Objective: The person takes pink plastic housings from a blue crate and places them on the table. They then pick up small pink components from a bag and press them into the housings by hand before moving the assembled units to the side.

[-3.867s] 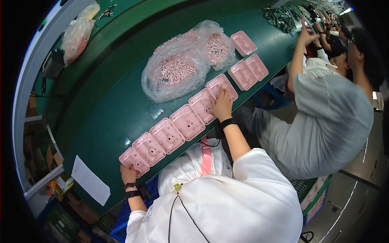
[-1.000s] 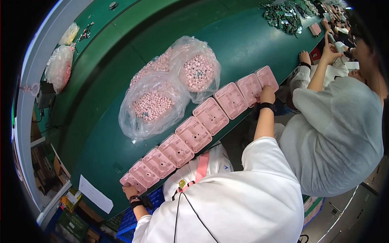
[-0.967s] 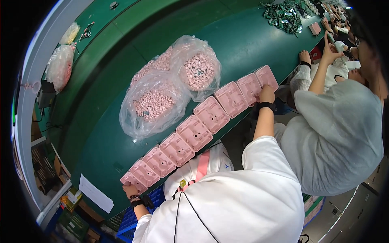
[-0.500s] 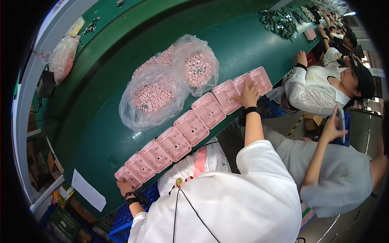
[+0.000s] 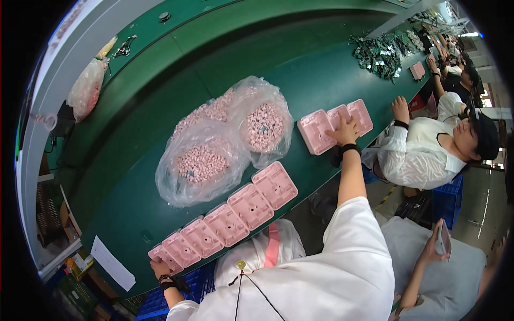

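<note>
My right hand lies with its fingers spread over a group of three pink plastic case shells. Its thumb side reaches the left shell, and the fingers cover much of the middle one. The right shell shows beside them. At the far left end of a separate row, my left hand has its fingers closed over the near edge of the end shell. Several more open shells touch edge to edge in that row, up to a larger-looking one. A gap of green table divides the two groups.
Clear plastic bags of small pink parts stand behind the row. A white paper sheet lies at left. Dark green pieces are heaped at the far right. Co-workers sit along the right edge; another person holds a phone.
The single row has split. My right hand has slid the three right-hand shells away to the right, opening a gap. My left hand stays at the left end; the whole view has shifted.
</note>
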The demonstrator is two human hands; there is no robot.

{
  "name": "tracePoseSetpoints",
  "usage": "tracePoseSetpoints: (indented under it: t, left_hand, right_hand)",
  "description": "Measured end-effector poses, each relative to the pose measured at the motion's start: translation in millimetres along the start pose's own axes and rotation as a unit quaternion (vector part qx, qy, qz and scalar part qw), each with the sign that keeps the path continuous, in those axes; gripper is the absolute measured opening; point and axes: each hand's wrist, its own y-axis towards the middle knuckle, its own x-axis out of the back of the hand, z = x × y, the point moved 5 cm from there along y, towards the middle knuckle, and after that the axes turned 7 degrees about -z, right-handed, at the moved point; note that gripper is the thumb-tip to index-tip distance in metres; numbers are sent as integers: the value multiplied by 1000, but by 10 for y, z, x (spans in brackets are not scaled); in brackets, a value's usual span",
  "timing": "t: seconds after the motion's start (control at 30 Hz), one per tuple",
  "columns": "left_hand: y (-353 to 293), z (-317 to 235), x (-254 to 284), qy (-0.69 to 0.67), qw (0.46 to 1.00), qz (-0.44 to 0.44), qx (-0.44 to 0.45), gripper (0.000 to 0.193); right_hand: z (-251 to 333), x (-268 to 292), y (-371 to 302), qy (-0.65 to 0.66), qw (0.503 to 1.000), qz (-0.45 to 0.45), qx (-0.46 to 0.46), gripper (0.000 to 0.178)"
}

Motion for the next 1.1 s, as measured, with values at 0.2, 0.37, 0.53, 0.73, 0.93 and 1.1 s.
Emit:
tracePoseSetpoints:
  t: [0.2,0.37,0.53,0.73,0.93,1.1]
  left_hand:
    - [4,148,-46,-55,997,-22,41,36]
    - [92,334,-156,-170,977,-57,120,37]
    - [88,597,-216,-162,979,-104,70,39]
    - [123,635,-242,-68,995,-54,56,37]
    - [-76,188,-162,-43,990,-81,104,38]
    - [-80,251,-153,-146,978,-90,118,42]
  right_hand:
    - [358,-28,1096,9,999,-11,34,90]
    - [764,64,1865,-5,996,-5,90,93]
    - [788,-51,2560,-11,993,8,119,103]
    - [681,-173,2809,-52,995,-7,80,106]
    - [983,393,1770,86,960,-254,72,67]
    - [1303,681,-922,306,901,-67,300,12]
